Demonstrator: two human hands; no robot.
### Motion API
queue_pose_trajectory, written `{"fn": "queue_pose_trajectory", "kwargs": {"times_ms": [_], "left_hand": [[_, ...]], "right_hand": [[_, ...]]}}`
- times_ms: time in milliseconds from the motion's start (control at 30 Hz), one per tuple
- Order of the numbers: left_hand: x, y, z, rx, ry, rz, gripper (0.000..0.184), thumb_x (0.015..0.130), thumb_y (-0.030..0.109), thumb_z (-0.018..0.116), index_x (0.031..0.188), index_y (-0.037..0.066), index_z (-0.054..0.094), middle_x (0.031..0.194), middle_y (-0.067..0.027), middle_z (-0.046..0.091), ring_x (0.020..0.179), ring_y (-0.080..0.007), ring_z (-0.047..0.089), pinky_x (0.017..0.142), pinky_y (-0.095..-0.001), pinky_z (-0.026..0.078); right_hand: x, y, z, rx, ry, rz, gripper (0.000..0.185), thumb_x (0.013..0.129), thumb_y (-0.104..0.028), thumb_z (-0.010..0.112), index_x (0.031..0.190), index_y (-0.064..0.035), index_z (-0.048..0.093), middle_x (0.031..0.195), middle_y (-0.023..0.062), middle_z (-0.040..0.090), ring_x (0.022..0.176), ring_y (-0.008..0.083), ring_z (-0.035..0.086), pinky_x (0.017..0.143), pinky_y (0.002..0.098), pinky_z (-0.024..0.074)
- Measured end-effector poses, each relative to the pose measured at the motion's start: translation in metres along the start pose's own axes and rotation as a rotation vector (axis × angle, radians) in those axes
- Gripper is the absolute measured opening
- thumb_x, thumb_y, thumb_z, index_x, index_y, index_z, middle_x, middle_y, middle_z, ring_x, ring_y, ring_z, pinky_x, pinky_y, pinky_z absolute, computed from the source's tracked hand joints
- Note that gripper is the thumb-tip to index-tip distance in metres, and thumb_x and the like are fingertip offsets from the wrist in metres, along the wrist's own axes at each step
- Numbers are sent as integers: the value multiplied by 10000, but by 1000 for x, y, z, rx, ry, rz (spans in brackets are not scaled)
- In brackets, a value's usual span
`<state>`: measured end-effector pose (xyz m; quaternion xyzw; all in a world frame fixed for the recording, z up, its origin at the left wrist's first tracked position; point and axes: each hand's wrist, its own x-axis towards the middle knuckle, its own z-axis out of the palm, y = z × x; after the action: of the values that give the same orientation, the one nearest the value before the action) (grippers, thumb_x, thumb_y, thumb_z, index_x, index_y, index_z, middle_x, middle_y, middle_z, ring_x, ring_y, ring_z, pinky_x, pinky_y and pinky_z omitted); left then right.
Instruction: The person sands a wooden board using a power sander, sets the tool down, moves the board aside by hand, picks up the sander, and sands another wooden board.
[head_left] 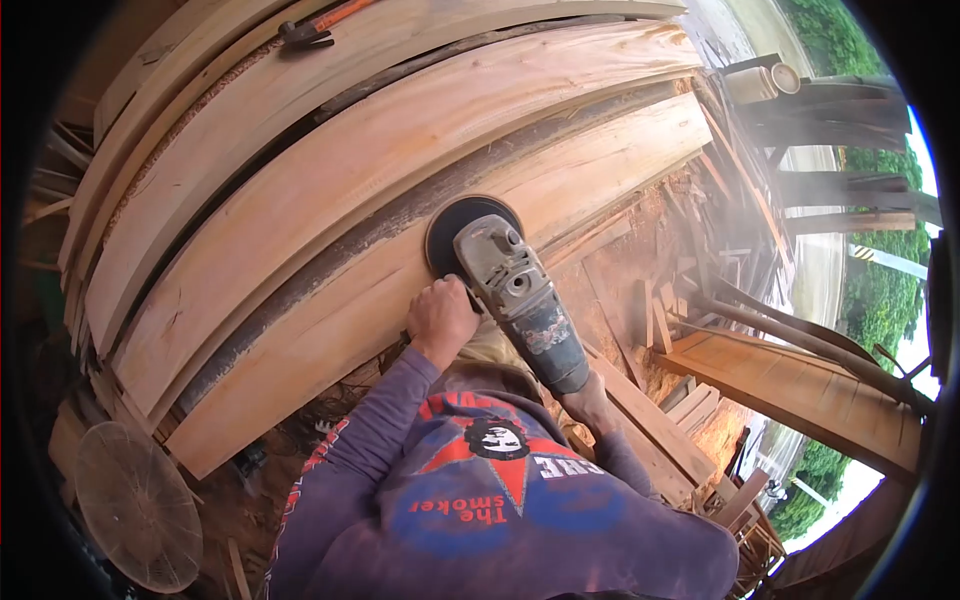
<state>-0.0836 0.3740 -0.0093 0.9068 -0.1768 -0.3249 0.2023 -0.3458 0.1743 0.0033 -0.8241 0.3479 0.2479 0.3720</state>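
An angle grinder (pixel 515 285) with a round dark disc (pixel 445 235) lies over the nearest long wooden plank (pixel 340 310), its disc against the wood. My left hand (pixel 443 318) is closed round the side handle, close to the disc. At the rear end of the grinder's body, my right hand (pixel 590 402) is wrapped round the grip; part of it is hidden by the tool and sleeve. A dark, rough-edged strip (pixel 330 245) runs along the far side of this plank.
More long planks (pixel 300 190) lie beyond, with a hammer (pixel 305 36) on one. A round mesh guard (pixel 138 507) stands at lower left. Wood scraps (pixel 690 403), sawdust and an orange-brown board (pixel 800 385) are at the right. A pale cylindrical container (pixel 750 85) sits at upper right.
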Motion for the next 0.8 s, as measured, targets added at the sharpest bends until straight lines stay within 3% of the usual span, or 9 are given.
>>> {"fn": "queue_pose_trajectory", "kwargs": {"times_ms": [100,233,333,467,533,567,667,733,800], "left_hand": [[-18,-24,-2,-2,18,-68,371,768,284,807,983,17,665,958,-189,739,933,-365,734,844,-460,588],[-12,-15,10,12,-4,-1,318,792,239,766,988,13,658,974,-186,734,946,-341,734,826,-450,592],[3,9,24,7,6,142,282,810,191,727,1001,-6,665,927,-181,739,886,-320,748,789,-420,603],[33,52,36,-49,-87,167,370,763,229,805,1001,-19,666,965,-204,736,916,-347,746,810,-438,603],[48,72,37,-24,-94,244,360,766,219,804,997,-26,674,970,-210,739,900,-325,756,774,-412,612],[53,81,31,-17,-77,304,285,785,187,771,961,-17,679,953,-204,742,877,-310,761,739,-397,615],[76,111,35,-57,-64,337,195,818,150,712,935,-3,685,923,-187,746,855,-305,763,732,-401,614],[93,131,37,-47,-33,341,136,842,120,653,916,13,690,892,-171,749,825,-294,765,710,-394,611],[113,154,38,-50,-4,400,115,848,110,634,897,26,695,880,-165,750,808,-281,766,694,-385,607]], "right_hand": [[-10,-17,21,82,88,-87,373,845,-202,746,1154,1,707,1062,213,755,1051,304,738,876,405,575],[-20,-24,17,143,72,-91,385,837,-193,748,1169,-4,700,1066,208,760,1037,283,744,881,402,572],[-28,-18,-3,55,-5,204,375,831,-173,743,1166,-9,704,1076,199,764,1039,263,743,889,395,567],[-26,11,-16,146,177,129,386,791,-140,772,1136,22,711,1064,187,769,1033,250,740,875,373,561],[-21,28,-28,74,154,327,378,765,-140,798,1092,33,723,1068,177,771,1031,241,736,870,366,558],[-17,30,-32,115,274,174,306,733,-149,847,965,22,746,903,122,762,805,197,696,753,365,561],[0,46,-59,77,210,328,372,735,-149,823,1044,36,728,1003,140,778,970,238,735,828,375,558],[13,59,-79,52,132,394,366,728,-149,827,1025,38,725,954,122,773,911,217,733,789,372,557],[29,57,-102,13,202,214,355,729,-148,824,1013,41,722,912,103,760,834,180,709,749,364,553]]}}
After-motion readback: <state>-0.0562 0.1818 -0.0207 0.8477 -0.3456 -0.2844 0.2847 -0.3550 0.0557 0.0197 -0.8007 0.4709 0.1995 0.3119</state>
